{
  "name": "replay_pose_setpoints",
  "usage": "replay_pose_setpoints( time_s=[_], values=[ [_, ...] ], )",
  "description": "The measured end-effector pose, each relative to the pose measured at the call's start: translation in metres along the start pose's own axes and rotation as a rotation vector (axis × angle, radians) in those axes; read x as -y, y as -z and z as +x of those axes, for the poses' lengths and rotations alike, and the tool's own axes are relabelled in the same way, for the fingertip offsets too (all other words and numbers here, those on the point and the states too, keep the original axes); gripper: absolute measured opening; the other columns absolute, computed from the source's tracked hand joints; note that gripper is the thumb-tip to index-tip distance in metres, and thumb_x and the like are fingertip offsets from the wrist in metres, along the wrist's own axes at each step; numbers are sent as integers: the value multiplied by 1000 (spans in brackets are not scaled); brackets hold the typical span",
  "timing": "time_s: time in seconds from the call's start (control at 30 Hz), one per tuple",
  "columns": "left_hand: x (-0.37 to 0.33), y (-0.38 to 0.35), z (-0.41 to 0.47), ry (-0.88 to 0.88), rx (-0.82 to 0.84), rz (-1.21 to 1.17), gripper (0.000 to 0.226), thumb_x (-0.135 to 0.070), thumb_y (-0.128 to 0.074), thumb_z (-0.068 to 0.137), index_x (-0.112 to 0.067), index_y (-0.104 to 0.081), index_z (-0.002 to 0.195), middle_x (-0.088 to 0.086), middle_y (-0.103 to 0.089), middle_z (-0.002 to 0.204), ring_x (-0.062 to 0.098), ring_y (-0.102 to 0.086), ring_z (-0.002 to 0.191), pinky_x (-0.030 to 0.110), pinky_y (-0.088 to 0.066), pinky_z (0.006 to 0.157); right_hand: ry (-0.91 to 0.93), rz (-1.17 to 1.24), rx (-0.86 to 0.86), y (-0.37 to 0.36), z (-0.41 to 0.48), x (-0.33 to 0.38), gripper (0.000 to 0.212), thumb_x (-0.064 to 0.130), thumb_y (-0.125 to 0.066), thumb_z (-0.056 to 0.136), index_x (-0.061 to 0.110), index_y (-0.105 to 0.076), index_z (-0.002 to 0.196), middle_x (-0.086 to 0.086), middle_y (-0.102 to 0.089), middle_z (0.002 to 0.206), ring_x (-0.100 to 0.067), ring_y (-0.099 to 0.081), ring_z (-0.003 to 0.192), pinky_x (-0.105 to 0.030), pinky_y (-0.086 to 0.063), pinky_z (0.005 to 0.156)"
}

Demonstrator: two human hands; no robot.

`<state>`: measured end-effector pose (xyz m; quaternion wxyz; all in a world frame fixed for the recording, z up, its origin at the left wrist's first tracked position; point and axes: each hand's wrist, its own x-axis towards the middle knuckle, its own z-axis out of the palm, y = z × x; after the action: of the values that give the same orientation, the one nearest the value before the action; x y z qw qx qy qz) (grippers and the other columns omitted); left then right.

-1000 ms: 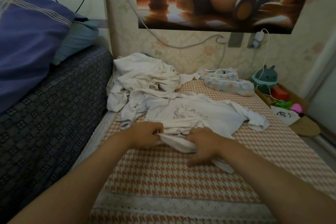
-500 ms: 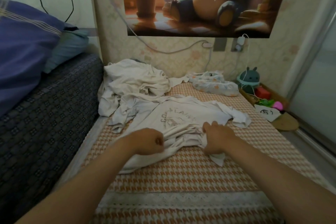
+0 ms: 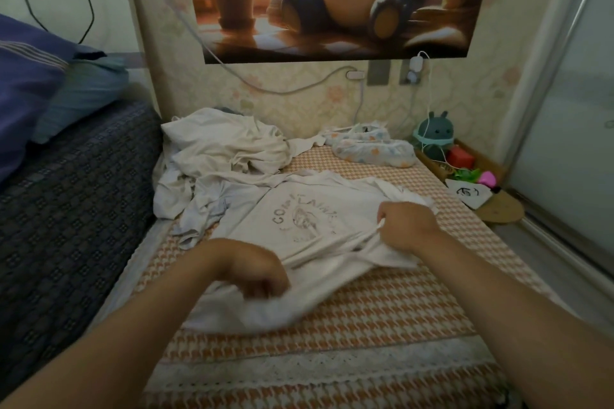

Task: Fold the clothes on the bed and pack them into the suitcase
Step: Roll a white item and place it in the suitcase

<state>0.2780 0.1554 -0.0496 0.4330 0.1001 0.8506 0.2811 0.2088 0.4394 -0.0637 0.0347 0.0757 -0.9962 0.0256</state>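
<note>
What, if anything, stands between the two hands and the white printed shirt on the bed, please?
Nothing visible: the left hand and right hand both grip the white printed shirt. The suitcase is out of view.

The shirt [image 3: 299, 219] lies on the bed [image 3: 382, 319] before me. Behind it, left, sits a heap of clothes [image 3: 226, 146]; behind right, a bundle [image 3: 372, 146] near the wall [image 3: 471, 100].

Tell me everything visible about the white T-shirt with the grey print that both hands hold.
The white T-shirt looks like thin, soft fabric. It lies print-up, creased, on the orange-and-white bed cover, with grey curved letters around a small drawing. The left hand, blurred, grips its near edge; the right hand pinches a fold on its right side. Its far part touches the pile of white clothes.
</note>
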Motion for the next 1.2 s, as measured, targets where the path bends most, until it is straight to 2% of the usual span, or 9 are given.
replay_pose_setpoints(
  time_s=[0.07,0.23,0.33,0.53,0.67,0.77,0.87,1.0,1.2],
  values=[
    [0,-7,5,61,195,19,25,-12,-51,89,-14,-73,99,-1,-72,84,15,-69,77,25,-53,77,72,15,259,-8,-3,-4,32,24,-52,88,33,-53,119,5,-54,100,-18,-50,91,-30,-39,74],
    [4,-6,40,-231,-646,370,27,-25,-65,86,-31,-65,112,-10,-62,108,14,-60,105,27,-49,90,103,164,291,-23,-9,-4,58,16,-61,84,27,-35,135,2,-47,97,-19,-49,88,-29,-40,65],
    [14,-19,67,-163,-707,557,62,-31,-65,87,-31,-38,143,-2,-44,135,20,-42,125,35,-36,105,152,176,178,-23,-10,-7,40,8,-56,89,23,-47,126,-5,-58,107,-23,-55,93,-30,-41,67],
    [12,-6,63,-227,-912,571,27,-16,-57,89,-20,-68,113,1,-60,115,23,-54,113,29,-41,93,221,260,153,-8,-20,-17,39,-9,-49,71,31,-48,67,6,-54,78,-17,-52,75,-26,-39,60],
    [2,8,23,80,-535,446,26,-13,-52,89,-5,-70,107,10,-67,114,24,-61,101,31,-48,93,197,352,680,13,-41,-11,15,7,-57,82,21,-63,83,-2,-55,80,-17,-53,68,-28,-47,54],
    [12,-7,10,397,-168,437,24,-29,-67,83,-14,-72,101,4,-73,104,11,-65,72,26,-57,77,31,589,1091,13,-54,-2,32,24,-59,93,10,-66,121,-9,-67,101,-24,-70,77,-35,-59,57],
    [4,-14,15,149,-247,365,21,-33,-69,80,-17,-75,94,-5,-74,87,5,-65,70,23,-55,74,-39,636,773,13,-47,3,30,31,-61,91,9,-69,110,-10,-71,103,-28,-72,80,-34,-58,59],
    [-23,-32,31,-214,-430,428,30,-45,-65,84,-38,-66,113,-14,-62,113,7,-56,107,26,-45,95,-117,174,507,-4,-37,-12,44,43,-62,85,9,-62,112,-9,-65,106,-25,-64,92,-32,-55,77],
    [-31,-61,69,-144,-334,647,84,-65,-55,86,-39,-12,153,-3,-7,162,23,-6,148,49,-15,119,-191,571,330,-12,-40,-5,27,22,-41,104,12,-50,81,-2,-47,80,-14,-46,68,-28,-42,69]
  ],
)
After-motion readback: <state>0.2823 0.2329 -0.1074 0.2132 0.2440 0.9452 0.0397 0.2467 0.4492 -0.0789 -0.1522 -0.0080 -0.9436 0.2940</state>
